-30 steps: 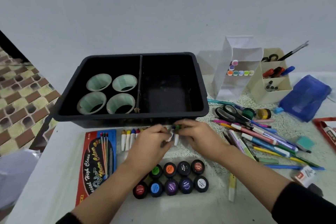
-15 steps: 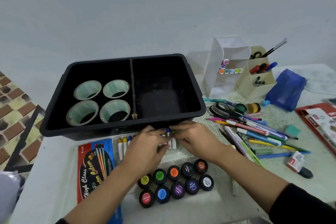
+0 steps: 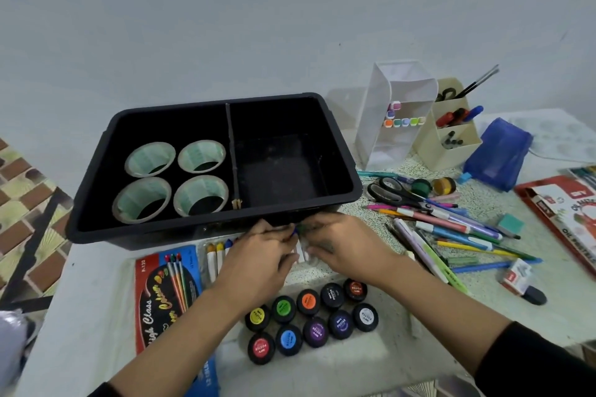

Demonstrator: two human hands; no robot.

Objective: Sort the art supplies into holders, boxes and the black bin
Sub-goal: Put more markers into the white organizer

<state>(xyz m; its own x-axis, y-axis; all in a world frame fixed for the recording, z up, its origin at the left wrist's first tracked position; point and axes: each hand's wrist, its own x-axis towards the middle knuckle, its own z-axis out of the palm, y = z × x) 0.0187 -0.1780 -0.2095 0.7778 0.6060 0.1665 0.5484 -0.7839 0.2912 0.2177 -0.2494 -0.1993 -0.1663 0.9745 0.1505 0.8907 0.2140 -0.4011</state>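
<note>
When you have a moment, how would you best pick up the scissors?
Probably from above, by the black handle loops: the scissors lie flat, closed, loops toward the black bin and mostly clear, while the blades run in among the pens.

A plain pale grey wall [image 3: 258, 16] fills the upper frame, a brown-and-green patterned tile floor [image 3: 25, 203] shows at left, and a speckled pale surface [image 3: 483, 200] spreads below.

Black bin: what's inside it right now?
The black bin holds four tape rolls in its left section, behind a divider. The right section looks empty, though its near floor is hidden by the front wall.
</note>
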